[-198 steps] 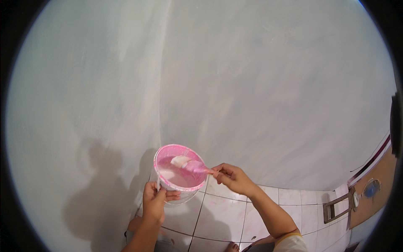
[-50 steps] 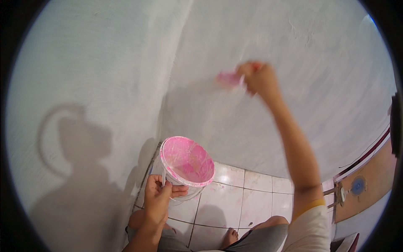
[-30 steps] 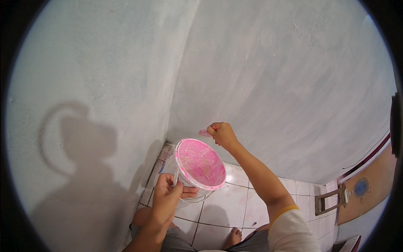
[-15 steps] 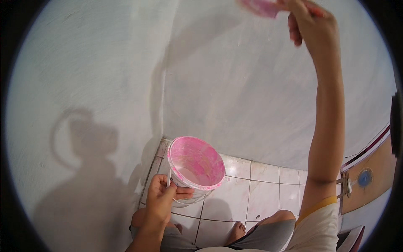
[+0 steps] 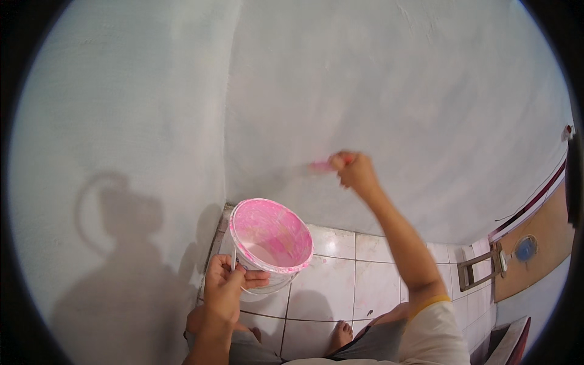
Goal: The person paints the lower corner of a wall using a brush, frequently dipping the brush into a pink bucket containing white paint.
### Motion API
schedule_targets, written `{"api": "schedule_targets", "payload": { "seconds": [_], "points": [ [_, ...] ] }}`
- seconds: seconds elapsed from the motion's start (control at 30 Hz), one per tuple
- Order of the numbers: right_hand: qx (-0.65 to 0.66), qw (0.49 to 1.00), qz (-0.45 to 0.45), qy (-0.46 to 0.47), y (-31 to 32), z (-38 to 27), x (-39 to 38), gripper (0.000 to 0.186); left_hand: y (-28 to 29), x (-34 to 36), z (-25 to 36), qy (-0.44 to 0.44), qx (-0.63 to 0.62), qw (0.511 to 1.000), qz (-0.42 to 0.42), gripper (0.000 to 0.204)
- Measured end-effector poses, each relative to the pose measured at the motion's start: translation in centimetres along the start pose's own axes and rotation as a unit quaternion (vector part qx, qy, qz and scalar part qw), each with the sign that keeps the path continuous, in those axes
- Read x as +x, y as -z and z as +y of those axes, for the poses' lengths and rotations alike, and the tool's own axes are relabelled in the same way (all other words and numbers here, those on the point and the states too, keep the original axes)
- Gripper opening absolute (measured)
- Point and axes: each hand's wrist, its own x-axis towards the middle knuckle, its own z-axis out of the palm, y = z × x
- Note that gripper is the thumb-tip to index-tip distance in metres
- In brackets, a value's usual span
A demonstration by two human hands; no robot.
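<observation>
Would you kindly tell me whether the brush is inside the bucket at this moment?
No, the right hand holds the brush by the grey wall, apart from the bucket.

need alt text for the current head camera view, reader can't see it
A person's right hand holds a blurred pink brush near a pale grey wall, while their left hand grips a bucket, pink inside, above a tiled floor.

Brown frame point(image 5: 463, 278) — pale floor tiles point(image 5: 378, 285)
</observation>
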Motion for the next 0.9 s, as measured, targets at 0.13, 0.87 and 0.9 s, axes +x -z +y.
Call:
{"api": "schedule_targets", "payload": {
  "seconds": [0.13,0.87,0.9],
  "points": [
    [-0.002,0.986,0.124,0.107,10.9,-9.1,2.6,0.023,-0.6,-0.5,0.6,0.025,0.023,0.999,0.005,0.006],
    [-0.276,0.903,0.224,0.241,-13.5,12.8,-10.6,0.049,-1.3,-0.9,0.5,-0.049,0.000,0.999,0.008,0.008],
    [-0.248,0.919,0.199,0.235,-13.9,12.6,-11.2,0.042,-1.2,-0.9,0.4,-0.058,0.000,0.998,0.010,0.008]
  ]
}}
